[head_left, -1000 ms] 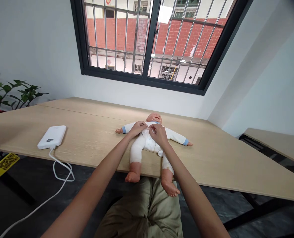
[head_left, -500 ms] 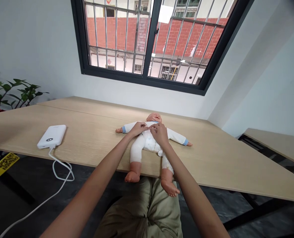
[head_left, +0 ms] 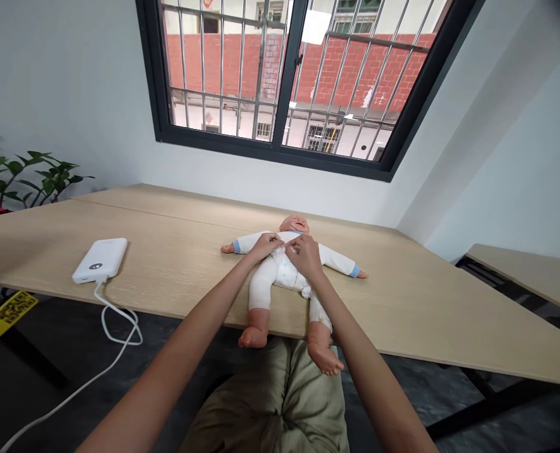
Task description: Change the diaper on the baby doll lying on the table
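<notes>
A baby doll (head_left: 295,224) lies on its back on the table, arms spread and lower legs hanging over the front edge. It wears a white long-sleeved top with blue cuffs (head_left: 339,259) and a faintly patterned white diaper (head_left: 287,274). My left hand (head_left: 265,245) bends over the doll's waist, fingers pinched at the diaper's upper edge. Close beside it, my right hand (head_left: 305,254) is also closed with fingertips at that edge. The fingers partly cover the cloth between them.
On the left of the wooden table (head_left: 426,302) lies a white power bank (head_left: 101,259), its white cable (head_left: 119,352) hanging over the front edge. A leafy plant (head_left: 29,176) stands at far left. Behind the table are a wall and a barred window (head_left: 275,148).
Both hands stay at the doll's waist with only slight finger movement. The doll keeps its pose; the whole view has shifted very slightly.
</notes>
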{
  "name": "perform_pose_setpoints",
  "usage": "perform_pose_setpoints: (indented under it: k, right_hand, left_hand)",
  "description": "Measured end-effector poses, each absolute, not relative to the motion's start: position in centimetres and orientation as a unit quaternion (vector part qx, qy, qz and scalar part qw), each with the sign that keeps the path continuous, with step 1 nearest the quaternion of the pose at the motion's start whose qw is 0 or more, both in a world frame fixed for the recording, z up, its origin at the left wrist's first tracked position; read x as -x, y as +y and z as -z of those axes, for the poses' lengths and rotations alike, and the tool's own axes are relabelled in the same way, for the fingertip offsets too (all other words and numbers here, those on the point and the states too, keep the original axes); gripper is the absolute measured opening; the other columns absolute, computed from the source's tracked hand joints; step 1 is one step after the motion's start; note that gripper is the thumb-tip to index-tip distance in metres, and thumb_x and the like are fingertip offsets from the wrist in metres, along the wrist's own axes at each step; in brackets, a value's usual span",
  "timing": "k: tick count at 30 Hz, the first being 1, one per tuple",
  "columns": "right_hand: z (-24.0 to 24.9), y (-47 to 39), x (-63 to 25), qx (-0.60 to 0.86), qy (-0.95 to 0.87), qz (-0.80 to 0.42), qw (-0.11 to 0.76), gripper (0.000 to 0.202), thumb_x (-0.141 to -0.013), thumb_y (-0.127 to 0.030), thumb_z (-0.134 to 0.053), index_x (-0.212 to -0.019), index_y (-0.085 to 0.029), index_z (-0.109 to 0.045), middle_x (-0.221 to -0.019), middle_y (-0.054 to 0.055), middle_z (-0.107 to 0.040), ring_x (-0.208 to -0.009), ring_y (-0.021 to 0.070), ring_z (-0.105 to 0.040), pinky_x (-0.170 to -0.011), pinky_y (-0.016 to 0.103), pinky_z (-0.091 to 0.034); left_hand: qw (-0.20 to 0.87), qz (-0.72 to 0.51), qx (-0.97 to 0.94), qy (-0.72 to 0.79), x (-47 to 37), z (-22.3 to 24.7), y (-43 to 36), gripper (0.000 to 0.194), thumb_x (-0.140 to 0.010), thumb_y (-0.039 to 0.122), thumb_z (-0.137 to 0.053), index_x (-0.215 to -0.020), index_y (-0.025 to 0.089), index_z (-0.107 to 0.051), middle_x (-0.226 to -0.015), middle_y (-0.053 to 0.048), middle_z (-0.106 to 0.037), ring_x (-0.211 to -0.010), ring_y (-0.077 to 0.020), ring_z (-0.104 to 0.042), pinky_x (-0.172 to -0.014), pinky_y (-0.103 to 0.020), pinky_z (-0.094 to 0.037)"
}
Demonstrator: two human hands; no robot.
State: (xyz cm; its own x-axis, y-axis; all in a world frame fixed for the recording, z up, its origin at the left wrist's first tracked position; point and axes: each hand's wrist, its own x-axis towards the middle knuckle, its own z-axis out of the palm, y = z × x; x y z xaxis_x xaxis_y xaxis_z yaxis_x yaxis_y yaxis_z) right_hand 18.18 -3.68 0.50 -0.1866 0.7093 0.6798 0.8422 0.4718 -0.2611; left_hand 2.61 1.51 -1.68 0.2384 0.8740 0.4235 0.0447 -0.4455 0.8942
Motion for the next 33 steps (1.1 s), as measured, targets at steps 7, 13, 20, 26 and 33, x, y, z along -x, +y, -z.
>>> perform_pose_setpoints:
  k: [7, 13, 20, 26, 33]
  right_hand:
    - [-0.5, -3.6, -18.3, 0.511, -0.767, 0.091, 0.377, 0.015, -0.081, -0.02, -0.06, -0.088, -0.022, -0.073, -0.091, 0.007, -0.065, -0.096, 0.0236, -0.057, -0.081, 0.033, -0.04]
    - [-0.5, -3.5, -18.5, 0.538, -0.751, 0.106, 0.368, 0.018, -0.084, -0.02, -0.056, -0.092, -0.023, -0.072, -0.097, 0.009, -0.064, -0.1, 0.0252, -0.055, -0.082, 0.035, -0.04]
    - [-0.6, -3.8, -18.4, 0.552, -0.746, 0.11, 0.356, 0.014, -0.085, -0.022, -0.058, -0.094, -0.021, -0.07, -0.1, 0.009, -0.064, -0.1, 0.0247, -0.054, -0.082, 0.034, -0.038]
    - [-0.6, -3.7, -18.5, 0.558, -0.742, 0.109, 0.354, 0.013, -0.085, -0.022, -0.058, -0.092, -0.02, -0.068, -0.1, 0.009, -0.064, -0.102, 0.0253, -0.054, -0.081, 0.034, -0.037]
    - [-0.6, -3.8, -18.5, 0.538, -0.752, 0.114, 0.362, 0.011, -0.084, -0.021, -0.058, -0.087, -0.021, -0.069, -0.098, 0.008, -0.064, -0.102, 0.0246, -0.054, -0.081, 0.033, -0.037]
  left_hand:
    - [0.417, -0.52, -0.665, 0.337, -2.7, 1.7, 1.4, 0.018, -0.068, 0.031, -0.061, -0.059, 0.016, -0.054, -0.06, 0.003, -0.047, -0.06, -0.0114, -0.041, -0.057, -0.025, -0.028]
    - [0.406, -0.497, -0.694, 0.327, -2.5, 1.4, 1.1, 0.028, -0.068, 0.037, -0.067, -0.059, 0.018, -0.048, -0.059, 0.005, -0.041, -0.056, -0.0099, -0.036, -0.055, -0.025, -0.025]
    - [0.367, -0.5, -0.719, 0.314, -2.6, 0.9, 0.5, 0.027, -0.071, 0.041, -0.069, -0.069, 0.015, -0.063, -0.063, 0.002, -0.053, -0.064, -0.0132, -0.045, -0.061, -0.025, -0.032]
    - [0.389, -0.506, -0.706, 0.306, -2.7, 1.3, 1.1, 0.032, -0.069, 0.045, -0.07, -0.066, 0.014, -0.064, -0.063, 0.001, -0.055, -0.064, -0.0128, -0.047, -0.061, -0.025, -0.032]
    - [0.438, -0.525, -0.669, 0.292, -2.9, 1.4, 1.2, 0.025, -0.066, 0.039, -0.072, -0.068, 0.014, -0.067, -0.068, -0.001, -0.063, -0.07, -0.0145, -0.053, -0.068, -0.026, -0.038]
